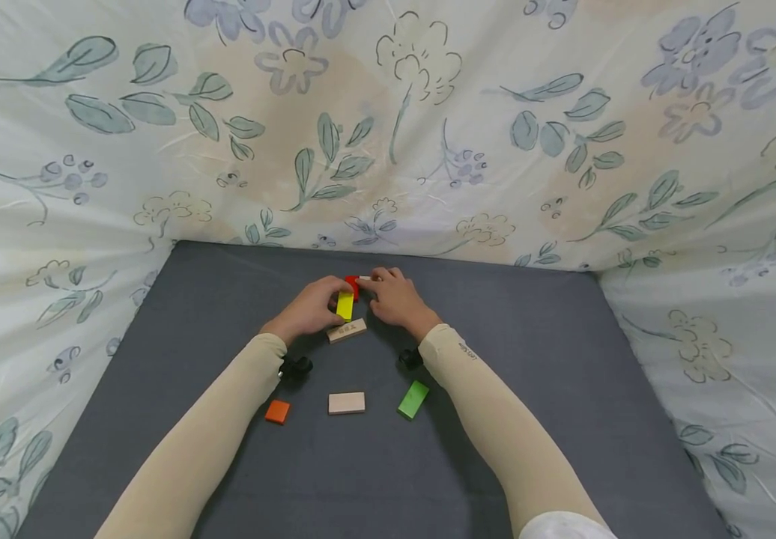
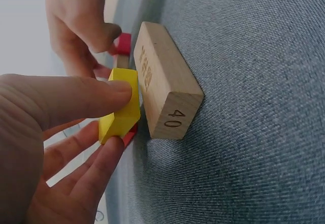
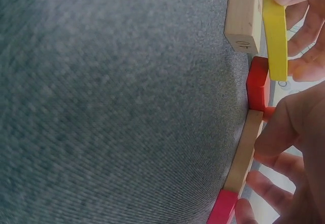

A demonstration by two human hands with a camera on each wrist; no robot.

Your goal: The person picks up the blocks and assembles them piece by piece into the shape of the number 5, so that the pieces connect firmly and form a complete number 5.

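Note:
My left hand (image 1: 310, 305) pinches a yellow wooden block (image 2: 122, 104) between thumb and fingers. Close by stands a plain wooden block (image 2: 167, 82) with engraved marks and "40" on its end. In the right wrist view, a red block (image 3: 258, 84), a plain wood block (image 3: 245, 153) and a pinkish-red block (image 3: 223, 206) form a row, end to end. The yellow block is beside the red one; whether they touch I cannot tell. My right hand (image 1: 396, 299) rests its fingertips along the row, at the plain wood block. From the head, that hand partly hides the row.
Nearer the body lie an orange block (image 1: 277, 412), a pale wood block (image 1: 346, 403) and a green block (image 1: 413, 400), apart from one another. The dark grey cloth surface (image 1: 529, 389) ends at a floral curtain (image 1: 374, 150) behind and at the sides.

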